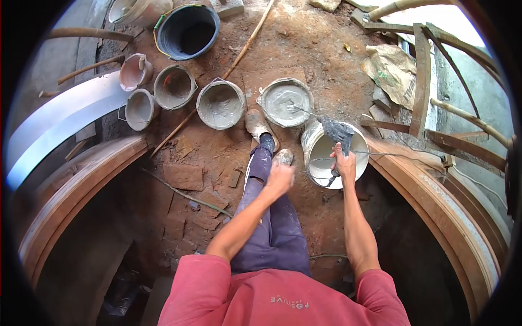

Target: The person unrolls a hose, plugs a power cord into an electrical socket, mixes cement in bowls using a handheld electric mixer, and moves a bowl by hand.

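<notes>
My right hand (345,164) is closed round the handle of a grey, dust-covered power drill (338,132). From the drill a thin rod reaches into a bucket of wet grey mortar (285,102). My left hand (281,179) hangs blurred above my shoe, left of the drill; its fingers are smeared by motion. Part of a dark cable (325,185) loops between my hands, and I cannot tell whether the left one touches it. Below the drill stands a large white bucket (360,144), its inside pale.
Mortar-smeared buckets (221,104) stand left of the mixing bucket, with a black tub (187,31) behind. A long stick (250,41) crosses the dirt floor. Curved wooden frames (87,187) flank me. Wooden pieces (420,81) and a torn sack (390,75) lie at right.
</notes>
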The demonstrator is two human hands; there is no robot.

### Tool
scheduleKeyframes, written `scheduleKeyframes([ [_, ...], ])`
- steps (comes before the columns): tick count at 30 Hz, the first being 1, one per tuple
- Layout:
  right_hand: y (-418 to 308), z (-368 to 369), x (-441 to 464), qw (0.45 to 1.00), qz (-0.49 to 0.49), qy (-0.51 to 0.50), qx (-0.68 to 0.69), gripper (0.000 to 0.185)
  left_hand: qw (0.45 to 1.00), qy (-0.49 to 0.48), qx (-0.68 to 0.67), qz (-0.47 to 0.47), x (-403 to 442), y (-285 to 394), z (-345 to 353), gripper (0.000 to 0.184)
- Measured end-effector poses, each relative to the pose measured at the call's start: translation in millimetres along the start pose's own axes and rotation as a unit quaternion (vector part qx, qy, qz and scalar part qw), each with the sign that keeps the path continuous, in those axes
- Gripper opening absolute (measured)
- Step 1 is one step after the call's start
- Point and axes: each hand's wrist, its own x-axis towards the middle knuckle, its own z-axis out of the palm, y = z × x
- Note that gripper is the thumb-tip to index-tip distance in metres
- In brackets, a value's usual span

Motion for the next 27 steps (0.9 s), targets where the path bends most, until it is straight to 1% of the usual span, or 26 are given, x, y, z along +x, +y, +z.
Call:
scheduleKeyframes([
  [1, -4.4, 4.6, 1.5, 1.000, -0.012, 0.010, -0.009, 0.068, 0.999, 0.001, 0.048, -0.004, -2.7, -8.0, -18.5, 0.022],
  [2, -8.1, 9.8, 1.2, 1.000, -0.027, 0.013, -0.007, 0.075, 0.998, 0.043, 0.048, 0.004, -4.3, -17.6, -32.4, 0.028],
  [3, -17.7, 12.7, -2.8, 0.999, -0.028, 0.011, -0.011, 0.075, 0.995, 0.085, 0.047, 0.012, -5.7, -28.8, -40.9, 0.036],
  [5, -36.7, 15.6, -6.7, 0.992, -0.031, -0.011, -0.121, 0.076, 0.993, 0.109, -0.012, 0.045, -5.0, -58.5, -57.4, 0.047],
  [6, -36.1, 21.5, -1.3, 0.983, -0.065, 0.009, -0.172, 0.073, 0.994, 0.101, -0.013, 0.038, -6.0, -68.5, -68.8, 0.050],
  [7, -35.1, 22.9, 1.4, 0.982, -0.068, 0.005, -0.176, 0.073, 0.988, 0.142, -0.046, 0.032, -4.7, -83.3, -66.5, 0.048],
  [9, -64.2, 30.0, -9.2, 0.953, -0.175, -0.029, -0.244, 0.066, 0.979, 0.187, -0.079, 0.022, -7.2, -96.0, -72.4, 0.043],
  [10, -71.6, 33.6, -10.7, 0.938, -0.200, -0.036, -0.282, 0.062, 0.978, 0.191, -0.084, 0.020, -5.9, -94.3, -69.7, 0.043],
  [11, -78.8, 37.7, -12.7, 0.935, -0.204, -0.036, -0.287, 0.062, 0.936, 0.211, -0.280, -0.034, 0.0, -92.9, -62.7, 0.039],
  [12, -85.6, 42.8, -15.1, 0.937, -0.194, -0.056, -0.286, 0.062, 0.853, 0.223, -0.465, -0.086, 5.2, -88.1, -60.0, 0.037],
  [13, -91.7, 47.2, -17.5, 0.937, -0.183, -0.078, -0.285, 0.063, 0.849, 0.227, -0.470, -0.086, 9.8, -78.8, -54.6, 0.037],
  [14, -90.7, 53.6, -14.6, 0.925, -0.159, -0.071, -0.338, 0.063, 0.771, 0.238, -0.582, -0.100, 14.2, -62.4, -49.3, 0.028],
  [15, -88.6, 61.6, -11.7, 0.937, -0.105, -0.073, -0.326, 0.068, 0.678, 0.244, -0.684, -0.112, 18.0, -45.5, -45.0, 0.019],
  [16, -91.4, 70.5, -14.0, 0.943, -0.098, -0.034, -0.318, 0.071, 0.619, 0.242, -0.735, -0.133, 21.2, -28.1, -44.7, 0.011],
  [17, -96.2, 80.5, -15.1, 0.947, -0.093, 0.005, -0.309, 0.074, 0.555, 0.241, -0.782, -0.150, 26.4, -12.6, -47.0, 0.006],
  [18, -101.2, 89.5, -16.9, 0.949, -0.087, 0.056, -0.297, 0.077, 0.532, 0.222, -0.802, -0.156, 32.6, -3.0, -46.2, 0.011],
  [19, -108.0, 92.2, -16.2, 0.947, -0.095, 0.051, -0.303, 0.077, 0.509, 0.203, -0.821, -0.162, 38.0, 4.0, -46.0, 0.017],
  [21, -124.7, 97.6, -22.8, 0.956, -0.022, 0.063, -0.287, 0.075, 0.482, 0.218, -0.834, -0.159, 43.7, 17.7, -45.8, 0.024],
  [22, -125.1, 96.6, -23.6, 0.959, -0.044, 0.066, -0.273, 0.074, 0.494, 0.199, -0.828, -0.175, 45.8, 21.6, -48.8, 0.027],
  [23, -126.7, 94.7, -22.8, 0.957, -0.050, 0.064, -0.279, 0.074, 0.506, 0.190, -0.822, -0.178, 53.2, 24.3, -43.5, 0.033],
  [25, -125.8, 91.4, -21.6, 0.946, -0.074, 0.048, -0.313, 0.074, 0.455, 0.163, -0.855, -0.188, 64.1, 28.7, -38.9, 0.054],
  [26, -121.0, 92.5, -19.6, 0.936, -0.102, 0.061, -0.330, 0.069, 0.432, 0.129, -0.870, -0.201, 66.5, 31.4, -43.7, 0.065],
  [27, -116.8, 91.7, -16.7, 0.934, -0.107, 0.058, -0.336, 0.069, 0.408, 0.094, -0.883, -0.213, 65.9, 34.7, -53.7, 0.076],
])
